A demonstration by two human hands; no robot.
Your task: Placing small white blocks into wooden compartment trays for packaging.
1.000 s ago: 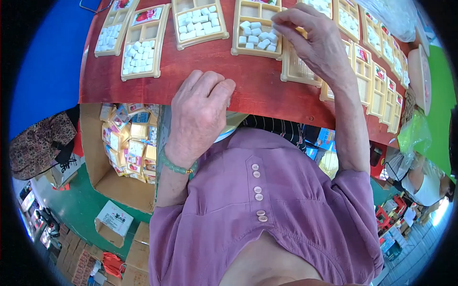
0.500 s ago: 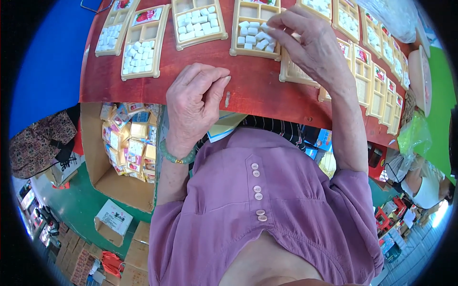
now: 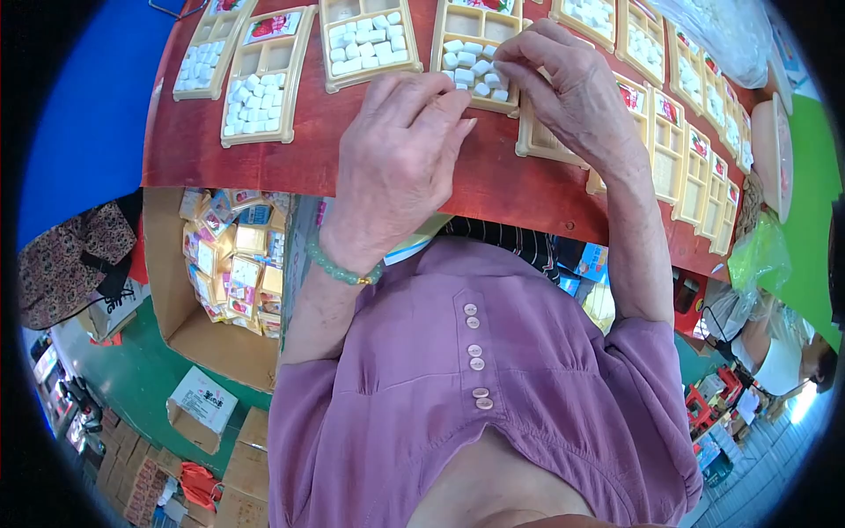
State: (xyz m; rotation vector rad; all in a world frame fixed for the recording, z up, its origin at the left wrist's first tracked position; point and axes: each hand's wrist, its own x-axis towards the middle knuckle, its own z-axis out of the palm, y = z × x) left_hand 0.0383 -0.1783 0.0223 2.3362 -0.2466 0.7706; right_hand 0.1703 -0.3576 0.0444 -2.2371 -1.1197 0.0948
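Observation:
Both my hands are at a cream plastic tray [image 3: 516, 108], whose large compartment holds a loose layer of small white pillow-shaped pieces [image 3: 466, 60]. My right hand [image 3: 572, 92] is over its right side, fingers pinched at the edge of the pieces; whether one is between the tips is hidden. My left hand [image 3: 400, 154], with a green bead bracelet [image 3: 339, 273] at the wrist, is curled at the tray's near left corner. Its fingertips reach the nearest pieces, and anything inside the fingers is hidden. Partly under my right hand lies another cream tray [image 3: 539, 136].
Similar filled trays [image 3: 257, 106] stand to the left on the red table [image 3: 352, 132]. More trays [image 3: 695, 167] line the right side, several with bare large compartments. Below the table's left edge is a cardboard box [image 3: 207, 339] of small packs. A clear plastic bag [image 3: 717, 35] lies far right.
My left hand has moved right and forward, from the table's near edge to the tray's corner. My right hand stays over the tray's right side; the white pieces lie slightly differently.

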